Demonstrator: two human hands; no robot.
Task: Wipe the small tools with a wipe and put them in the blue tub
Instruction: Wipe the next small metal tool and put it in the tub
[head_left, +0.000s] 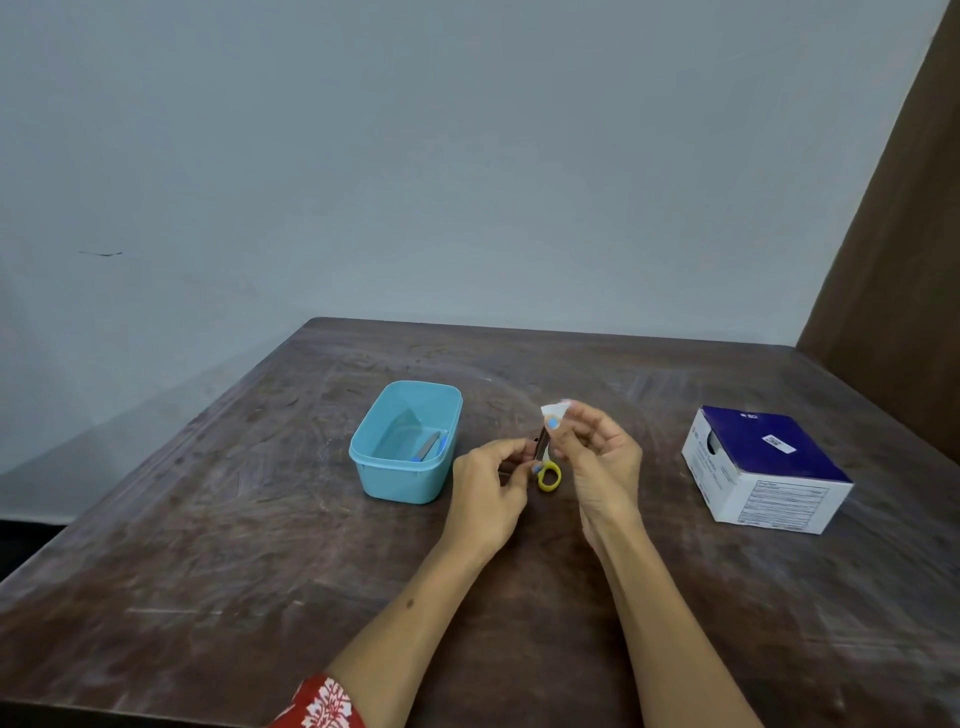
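Note:
A pair of small scissors (547, 470) with yellow handle loops is held above the table, blades pointing up. My left hand (491, 491) grips it at the handles. My right hand (597, 460) pinches a small white wipe (552, 413) around the upper part of the blades. The blue tub (402, 480) stands just left of my hands, with a grey and blue file-like tool (430, 447) lying inside it.
A blue and white cardboard box (763, 467) sits at the right of the dark wooden table (260, 597). A grey wall runs behind the table and a brown panel stands at the far right.

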